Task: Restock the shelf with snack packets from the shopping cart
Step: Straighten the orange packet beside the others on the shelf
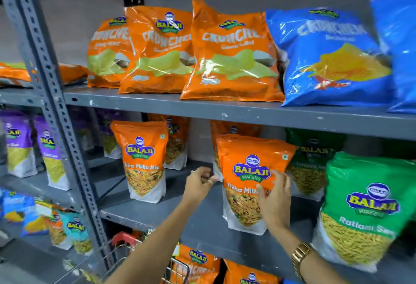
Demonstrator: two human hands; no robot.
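Note:
An orange Tikha Mitha Mix packet (252, 162) stands upright near the front of the grey middle shelf (157, 214). My right hand (275, 202) lies palm-first on its front, thumb across the printed name and fingers up along its right side. My left hand (199, 184) hovers at the packet's left edge with fingers loosely curled and nothing in them. A second orange mix packet (144, 159) stands to the left, with more behind. The wire shopping cart (177, 271) with a red handle sits at the bottom, with orange packets (198, 261) in it.
Green Ratlami Sev packets (360, 211) stand close on the right. The shelf above (225, 109) carries orange (231, 58) and blue (333, 58) Crunchex bags. A perforated steel upright (60, 114) divides off the left bay, which holds purple packets (51, 153).

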